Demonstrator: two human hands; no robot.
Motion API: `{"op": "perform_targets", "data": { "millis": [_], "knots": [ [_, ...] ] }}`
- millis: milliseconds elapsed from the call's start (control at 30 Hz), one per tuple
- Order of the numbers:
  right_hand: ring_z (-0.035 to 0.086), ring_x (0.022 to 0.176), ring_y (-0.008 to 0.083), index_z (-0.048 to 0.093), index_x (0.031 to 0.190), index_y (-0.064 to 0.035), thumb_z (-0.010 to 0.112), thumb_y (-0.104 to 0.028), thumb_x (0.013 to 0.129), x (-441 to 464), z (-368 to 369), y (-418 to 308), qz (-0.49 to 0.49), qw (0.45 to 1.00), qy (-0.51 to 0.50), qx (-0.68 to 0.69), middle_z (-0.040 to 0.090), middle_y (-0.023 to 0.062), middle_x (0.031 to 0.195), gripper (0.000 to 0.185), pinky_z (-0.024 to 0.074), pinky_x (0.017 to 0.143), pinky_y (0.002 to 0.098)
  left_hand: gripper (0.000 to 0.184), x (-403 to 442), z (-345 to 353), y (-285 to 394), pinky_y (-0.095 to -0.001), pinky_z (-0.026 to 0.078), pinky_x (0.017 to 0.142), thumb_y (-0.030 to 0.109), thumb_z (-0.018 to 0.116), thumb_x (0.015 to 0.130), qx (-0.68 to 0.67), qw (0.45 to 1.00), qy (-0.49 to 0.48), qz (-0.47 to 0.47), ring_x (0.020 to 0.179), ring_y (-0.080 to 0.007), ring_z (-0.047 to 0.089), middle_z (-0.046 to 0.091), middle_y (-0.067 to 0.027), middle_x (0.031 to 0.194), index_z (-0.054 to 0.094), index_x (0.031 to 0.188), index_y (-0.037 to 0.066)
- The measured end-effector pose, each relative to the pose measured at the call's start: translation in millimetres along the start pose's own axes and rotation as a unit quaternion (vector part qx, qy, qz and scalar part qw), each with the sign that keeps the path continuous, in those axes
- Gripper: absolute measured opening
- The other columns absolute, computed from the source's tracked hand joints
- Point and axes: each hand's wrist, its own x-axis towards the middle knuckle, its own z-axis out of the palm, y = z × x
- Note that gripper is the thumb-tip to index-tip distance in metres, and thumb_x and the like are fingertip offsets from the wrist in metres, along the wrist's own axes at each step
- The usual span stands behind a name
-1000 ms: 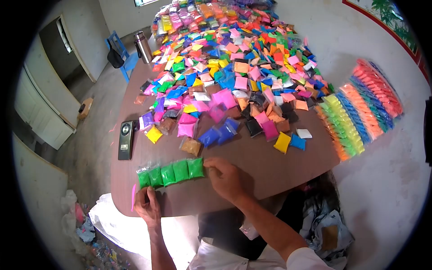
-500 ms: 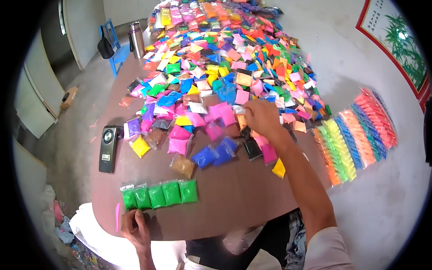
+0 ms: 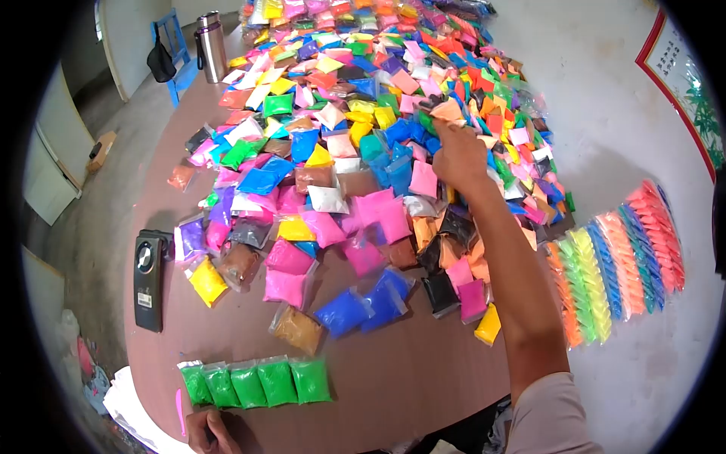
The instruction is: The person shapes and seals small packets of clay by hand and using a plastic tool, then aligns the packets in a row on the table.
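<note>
My R hand (image 3: 460, 155) reaches over pile of mixed-colour pkts (image 3: 319, 157), fingers bent, tips by peach pkt (image 3: 447, 110); can't tell if gripping. My L hand (image 3: 210, 431) low, fingers curled narrow, hold unclear, just below L end of row of 5 green pkts (image 3: 247, 385). Pink strip (image 3: 181, 412) just L of it, phone (image 3: 149, 281) farther fwd-L. Blue pkts (image 3: 344, 312) fwd-R, beyond row.

Left hand (image 3: 212, 432) cut off below — right hand (image 3: 458, 153), its grip seemingly hidden.
</note>
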Motion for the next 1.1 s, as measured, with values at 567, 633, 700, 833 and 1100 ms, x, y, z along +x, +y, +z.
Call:
{"op": "perform_targets", "data": {
  "millis": [567,633,700,833,1100],
  "knots": [
    [0.069,0.090,0.0324,0.068,0.095,-0.0064,0.072,-0.012,0.088,-50.0,-46.2,0.4,0.031,0.964,0.165,0.204,0.070,0.0115,0.104,0.010,0.0562,0.073,0.0396,0.018,-8.6,-1.8,-23.5,-0.0429,0.054,0.094,0.013,0.067,0.100,-0.013,1.000,0.026,0.003,0.105,-0.0301,0.068,0.071,-0.0199,0.119,0.072,0.105,-0.003],
    [0.070,0.086,0.0304,0.066,0.097,-0.0060,0.073,-0.010,0.088,-81.7,-61.0,-6.3,-0.001,0.953,0.212,0.216,0.070,0.0106,0.104,0.011,0.0572,0.071,0.0368,0.019,-10.7,3.3,-33.6,-0.0431,0.054,0.095,0.013,0.067,0.100,-0.013,0.999,0.030,0.007,0.106,-0.0302,0.068,0.071,-0.0193,0.120,0.072,0.108,-0.002],
    [0.071,0.082,0.0286,0.066,0.100,-0.0056,0.074,-0.008,0.088,-122.9,-81.1,-16.7,0.047,0.923,0.174,0.339,0.071,0.0111,0.101,0.014,0.0577,0.071,0.0367,0.026,-9.7,4.5,-32.6,-0.0407,0.053,0.101,0.016,0.068,0.100,-0.054,0.997,0.034,0.038,0.111,-0.0293,0.067,0.071,-0.0196,0.122,0.069,0.121,0.000],
    [0.071,0.078,0.0271,0.065,0.102,-0.0056,0.074,-0.008,0.088,-209.6,-130.8,-38.4,0.114,0.906,0.117,0.390,0.071,0.0122,0.096,0.016,0.0569,0.068,0.0359,0.015,-6.0,-0.9,-16.9,-0.0290,0.040,0.060,0.010,0.064,0.101,-0.006,1.000,0.017,-0.006,0.068,-0.0132,0.049,0.060,-0.0054,0.078,0.065,0.092,-0.003],
    [0.071,0.077,0.0156,0.068,0.111,-0.0026,0.075,-0.005,0.088,-362.3,-218.1,-59.0,0.084,0.917,-0.062,0.386,0.073,0.0095,0.092,0.023,0.0567,0.069,0.0300,0.049,-39.9,33.8,103.9,-0.0393,0.051,0.090,0.015,0.083,0.081,-0.157,0.959,-0.192,0.139,0.112,-0.0268,0.065,0.070,-0.0133,0.117,0.065,0.125,-0.001]
  ]
}}
